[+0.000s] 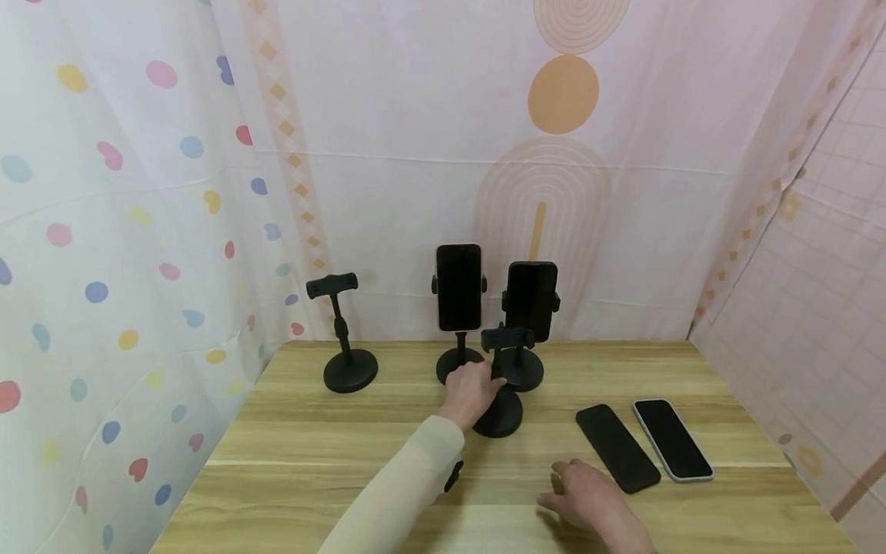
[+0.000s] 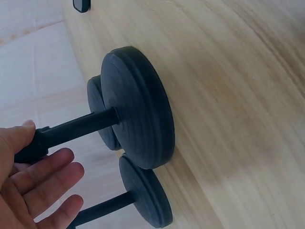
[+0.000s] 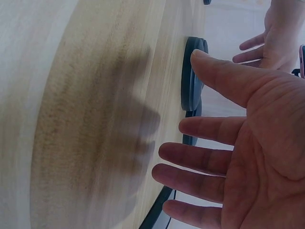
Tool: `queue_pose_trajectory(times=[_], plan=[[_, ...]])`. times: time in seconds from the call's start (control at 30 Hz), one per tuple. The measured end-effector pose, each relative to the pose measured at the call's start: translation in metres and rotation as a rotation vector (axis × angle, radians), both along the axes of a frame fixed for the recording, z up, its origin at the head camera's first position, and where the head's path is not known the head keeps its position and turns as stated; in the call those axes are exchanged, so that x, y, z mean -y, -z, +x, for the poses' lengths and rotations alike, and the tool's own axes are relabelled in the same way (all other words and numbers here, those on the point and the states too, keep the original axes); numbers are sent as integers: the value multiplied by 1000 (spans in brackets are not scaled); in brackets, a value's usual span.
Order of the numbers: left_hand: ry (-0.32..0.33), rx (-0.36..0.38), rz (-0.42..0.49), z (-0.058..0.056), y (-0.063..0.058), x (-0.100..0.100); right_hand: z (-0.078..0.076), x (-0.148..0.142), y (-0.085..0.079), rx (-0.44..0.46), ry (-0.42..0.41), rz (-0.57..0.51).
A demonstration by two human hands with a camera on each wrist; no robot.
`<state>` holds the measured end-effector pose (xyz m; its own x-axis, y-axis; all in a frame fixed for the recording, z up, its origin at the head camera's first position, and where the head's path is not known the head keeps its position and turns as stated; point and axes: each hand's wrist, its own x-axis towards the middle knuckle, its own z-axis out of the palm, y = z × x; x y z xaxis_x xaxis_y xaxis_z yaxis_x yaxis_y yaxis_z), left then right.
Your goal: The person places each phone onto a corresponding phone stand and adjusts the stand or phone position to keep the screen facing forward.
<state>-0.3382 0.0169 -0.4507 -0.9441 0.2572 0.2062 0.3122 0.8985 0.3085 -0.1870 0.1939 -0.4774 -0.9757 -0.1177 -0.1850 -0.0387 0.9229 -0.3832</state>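
My left hand (image 1: 471,391) pinches the pole of an empty black phone stand (image 1: 500,415) between thumb and index finger. In the left wrist view the other fingers hang loosely beside the pole (image 2: 81,130), and the round base is right at the tabletop. Just behind stand two more black stands, one bearing a phone (image 1: 459,288), the other a second phone (image 1: 533,296), both upright. My right hand (image 1: 588,498) hovers low above the table with fingers spread, holding nothing. Closest to it lies a dark phone (image 1: 618,448), with a white-edged phone (image 1: 673,440) to its right.
Another empty phone stand (image 1: 349,369) is at the back left of the wooden table (image 1: 291,462). A pale patterned curtain (image 1: 388,215) hangs along the back edge, with more curtain at both sides.
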Motion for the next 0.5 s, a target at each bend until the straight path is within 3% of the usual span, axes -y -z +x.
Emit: queue_pose_trajectory(times=[0.33,0.5], plan=[[38,-100,-8,2,2,12,1,1,-1,-4,-2,-4],[50,-107,-6,3,1,17,1,2,-1,-3,-9,-8]])
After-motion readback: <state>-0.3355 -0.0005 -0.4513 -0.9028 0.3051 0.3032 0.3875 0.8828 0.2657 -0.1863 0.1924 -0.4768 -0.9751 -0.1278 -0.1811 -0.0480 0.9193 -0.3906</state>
